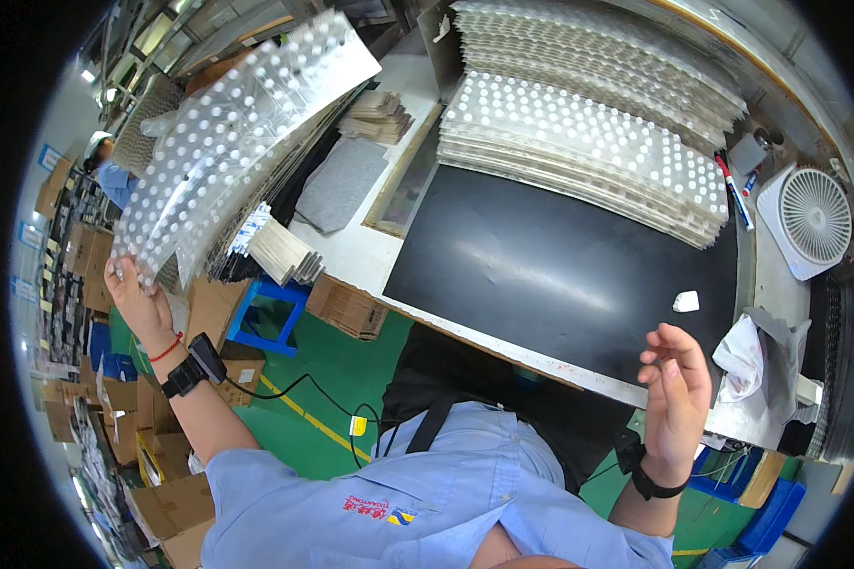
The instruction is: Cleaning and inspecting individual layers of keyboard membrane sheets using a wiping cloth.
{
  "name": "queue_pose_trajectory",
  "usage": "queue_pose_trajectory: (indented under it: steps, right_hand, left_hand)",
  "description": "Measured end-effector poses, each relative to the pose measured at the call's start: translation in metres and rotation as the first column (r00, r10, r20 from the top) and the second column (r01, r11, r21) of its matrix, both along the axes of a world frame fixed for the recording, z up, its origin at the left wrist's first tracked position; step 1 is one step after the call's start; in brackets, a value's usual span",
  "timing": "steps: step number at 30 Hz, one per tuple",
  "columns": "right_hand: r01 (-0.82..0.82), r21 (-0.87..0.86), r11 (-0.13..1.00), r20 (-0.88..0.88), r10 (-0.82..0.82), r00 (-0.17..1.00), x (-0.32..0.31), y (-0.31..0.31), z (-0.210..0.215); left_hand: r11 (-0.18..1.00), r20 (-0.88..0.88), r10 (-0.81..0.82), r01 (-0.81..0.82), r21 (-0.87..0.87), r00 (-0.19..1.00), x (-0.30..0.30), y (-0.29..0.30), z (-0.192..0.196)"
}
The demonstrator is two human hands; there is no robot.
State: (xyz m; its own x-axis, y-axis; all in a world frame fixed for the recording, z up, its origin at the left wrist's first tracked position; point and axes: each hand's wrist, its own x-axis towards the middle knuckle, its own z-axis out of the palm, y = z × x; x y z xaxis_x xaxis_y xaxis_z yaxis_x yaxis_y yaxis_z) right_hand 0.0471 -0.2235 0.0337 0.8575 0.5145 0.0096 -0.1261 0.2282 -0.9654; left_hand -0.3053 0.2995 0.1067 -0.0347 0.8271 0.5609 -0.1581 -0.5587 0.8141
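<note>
My left hand is far out to the left, its fingers closed on the near end of a translucent sheet with rows of white dots. That sheet slants up and away over a stack of similar sheets on the left. My right hand is raised at the front right edge of the table, empty, with the fingers loosely bent and apart. Beyond it a small white piece lies on the black mat. Stacks of dotted sheets lie along the mat's far side.
At the right stand a white fan and two markers. Crumpled white paper lies nearer. Left of the mat are a grey cloth-like sheet and bundled strips. A blue stool and cardboard boxes stand below.
</note>
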Motion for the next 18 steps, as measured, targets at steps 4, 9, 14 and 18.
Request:
queue_pose_trajectory:
  steps: [4, 9, 14, 18]
  right_hand:
    - [0.004, 0.051, 0.999, -0.099, 0.001, 0.995, -0.006, 0.002, -0.009]
    - [-0.104, 0.113, 0.988, -0.209, 0.126, 0.970, -0.003, 0.006, -0.010]
    - [0.012, -0.124, 0.992, -0.225, -0.040, 0.974, 0.000, -0.016, -0.016]
    - [0.094, -0.230, 0.969, -0.150, -0.131, 0.980, -0.007, -0.030, -0.020]
  left_hand:
    - [0.971, -0.144, -0.235, 0.225, -0.079, 0.961, 0.018, -0.018, 0.007]
    - [0.777, -0.100, -0.600, 0.548, -0.311, 0.794, 0.093, -0.070, -0.042]
    - [0.655, -0.349, -0.753, 0.593, -0.468, 0.557, 0.144, -0.092, -0.070]
    - [0.818, -0.647, -0.519, 0.545, -0.186, 0.558, 0.194, -0.141, -0.063]
